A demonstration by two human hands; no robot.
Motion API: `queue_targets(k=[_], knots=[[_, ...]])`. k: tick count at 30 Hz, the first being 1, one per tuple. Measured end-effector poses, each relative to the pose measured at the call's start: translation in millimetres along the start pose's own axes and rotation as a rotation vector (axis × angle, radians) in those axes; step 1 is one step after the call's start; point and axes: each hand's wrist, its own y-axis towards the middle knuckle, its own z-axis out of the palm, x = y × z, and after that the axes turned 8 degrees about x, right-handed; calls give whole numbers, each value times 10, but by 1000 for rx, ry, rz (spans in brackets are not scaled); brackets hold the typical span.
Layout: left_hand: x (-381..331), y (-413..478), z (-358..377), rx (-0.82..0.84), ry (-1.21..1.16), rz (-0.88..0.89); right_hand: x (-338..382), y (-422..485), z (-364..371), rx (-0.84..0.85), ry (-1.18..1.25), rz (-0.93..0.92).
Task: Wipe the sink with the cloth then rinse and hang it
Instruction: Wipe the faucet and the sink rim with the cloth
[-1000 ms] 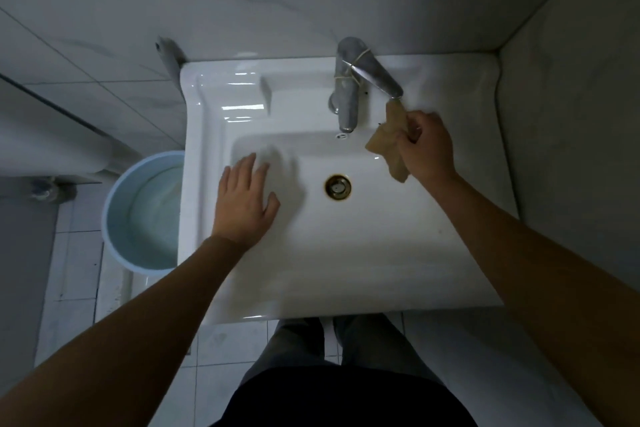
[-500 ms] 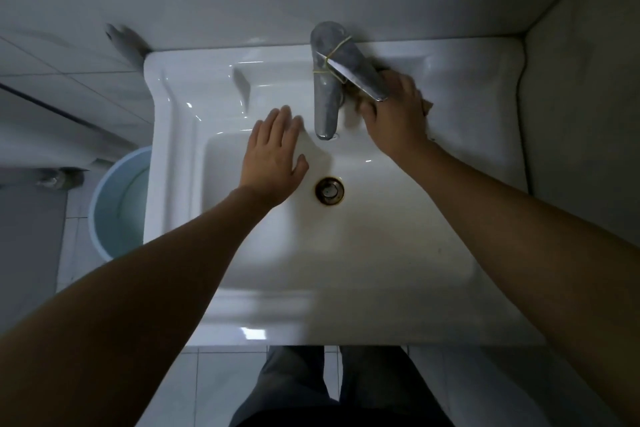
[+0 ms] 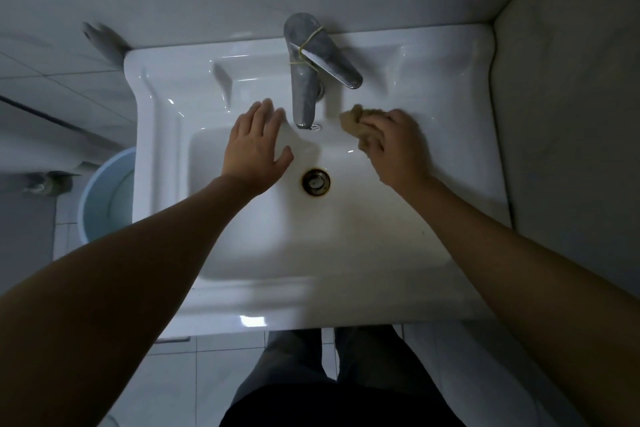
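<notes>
A white ceramic sink (image 3: 460, 184) fills the middle of the view, with a round metal drain (image 3: 315, 182) in its basin. My right hand (image 3: 398, 149) presses a crumpled tan cloth (image 3: 355, 123) against the basin's back right rim, just right of the faucet spout. Part of the cloth is hidden under my fingers. My left hand (image 3: 254, 146) lies flat with fingers spread on the basin's back left slope, beside the spout, holding nothing.
A chrome faucet (image 3: 304, 80) with a yellow rubber band around its lever stands at the back centre. Tiled walls close in behind and on the right. A light blue bucket (image 3: 104, 194) sits on the floor to the left. My legs show below the sink's front edge.
My right hand has come down from behind the faucet lever to the basin rim, and the cloth now shows. My left hand shifted slightly towards the spout. The view moved closer.
</notes>
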Motion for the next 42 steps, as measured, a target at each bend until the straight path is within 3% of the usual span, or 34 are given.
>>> queue_targets(k=[4, 14, 19, 23, 29, 34, 38, 42], knots=[[17, -5, 38, -32, 16, 16, 71, 285, -103, -156, 7, 73], [0, -2, 194, -84, 34, -1, 442, 677, 306, -73, -312, -42], [-34, -9, 143, -28, 10, -22, 130, 298, 177, -60, -286, -101], [-133, -31, 11, -19, -45, -50, -280, -258, 62, 71, -198, -6], [-636, -799, 270, 35, -227, -102, -377, -666, -240, 0, -124, 18], [-886, -1545, 431, 202, -298, -58, -470, -229, -532, -83, -290, -76], [-879, -1785, 470, 241, -272, 8, -652, 37, -513, 102, -550, -218], [-880, -1779, 514, 204, -258, 33, -851, -24, -499, 130, -671, -316]])
